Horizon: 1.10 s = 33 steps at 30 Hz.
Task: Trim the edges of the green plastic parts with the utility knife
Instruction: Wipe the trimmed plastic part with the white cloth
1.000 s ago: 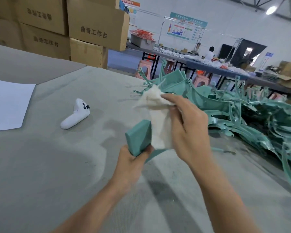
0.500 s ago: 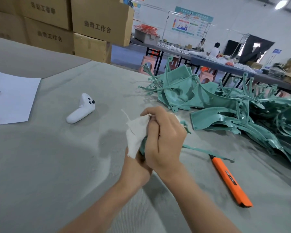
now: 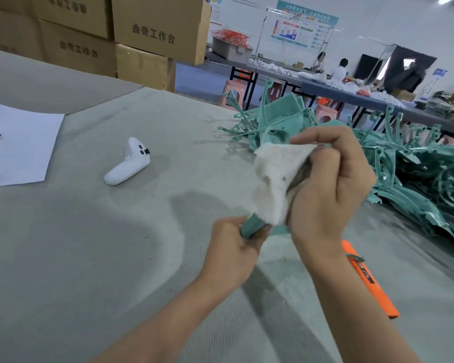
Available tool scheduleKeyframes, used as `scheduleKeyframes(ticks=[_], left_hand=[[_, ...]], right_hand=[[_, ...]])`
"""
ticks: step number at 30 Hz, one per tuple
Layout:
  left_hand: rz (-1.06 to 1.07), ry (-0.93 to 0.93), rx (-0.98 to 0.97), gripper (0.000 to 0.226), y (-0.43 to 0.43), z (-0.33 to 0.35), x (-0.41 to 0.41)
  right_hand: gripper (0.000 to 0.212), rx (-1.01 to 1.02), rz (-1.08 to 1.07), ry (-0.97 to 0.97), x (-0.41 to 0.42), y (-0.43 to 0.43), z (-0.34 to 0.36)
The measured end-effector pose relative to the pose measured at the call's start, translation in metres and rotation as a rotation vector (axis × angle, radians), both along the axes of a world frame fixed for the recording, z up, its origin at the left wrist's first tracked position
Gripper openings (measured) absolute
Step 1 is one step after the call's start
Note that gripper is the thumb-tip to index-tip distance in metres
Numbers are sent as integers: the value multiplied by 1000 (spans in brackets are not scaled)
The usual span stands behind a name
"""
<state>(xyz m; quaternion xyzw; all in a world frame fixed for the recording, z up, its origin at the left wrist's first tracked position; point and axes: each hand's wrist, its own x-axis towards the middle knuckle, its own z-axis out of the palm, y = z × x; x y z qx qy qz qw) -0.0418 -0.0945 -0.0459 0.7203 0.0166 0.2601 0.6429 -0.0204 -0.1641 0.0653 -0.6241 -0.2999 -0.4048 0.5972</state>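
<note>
both hands are up above the grey table (image 3: 89, 258), close together and well in from its edges. the left hand (image 3: 233, 247) has its fingers and thumb curled round the lower end of a green plastic part (image 3: 252, 227), gripping it firmly. the right hand (image 3: 328, 187) is just above and touching it, with its fingers bent and its thumb pinching a white cloth (image 3: 275, 179) against the part. cloth and hand hide most of the part, so its edges can't be made out.

the orange utility knife (image 3: 370, 281) lies flat on the table just right of the right forearm. its top end is tucked behind the wrist and a green sliver lies across it; i can't tell whether the blade is out.

a pile of green parts (image 3: 417, 174) crowds the right side, running back to the table's far edge, near the right hand. to the left, a wide stretch of grey cover lies between the hands and a white controller (image 3: 127, 163), which is well apart from them. further left, a sheet of paper (image 3: 19, 145) sits at the frame's edge. cardboard boxes (image 3: 157, 27) are stacked beyond the far left edge.
</note>
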Motion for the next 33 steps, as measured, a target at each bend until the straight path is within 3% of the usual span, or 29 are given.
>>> scheduleKeyframes(ticks=[3,6,9,14,17,20,23,33], left_hand=[[-45,30,14,44,0,0,-3],[-93,31,-73,30,7,-2,-4],[-96,15,-184,26,11,2,-2],[-141,37,-332,3,11,9,-4],[-145,27,-380,20,11,11,-5],[-151,3,-364,23,11,14,-6],[-168,13,-324,34,12,14,-7],[-141,-6,-257,16,15,11,-5]], right_hand=[[33,-176,-77,155,16,-3,12],[32,-213,-189,221,41,-14,36],[39,-270,-268,160,51,-31,50],[30,-482,-258,221,31,-41,39],[25,-663,-205,228,11,-40,23],[31,-849,-228,224,-2,-36,2],[18,-761,-173,195,-4,-33,-10],[13,-528,59,297,-6,-23,-12]])
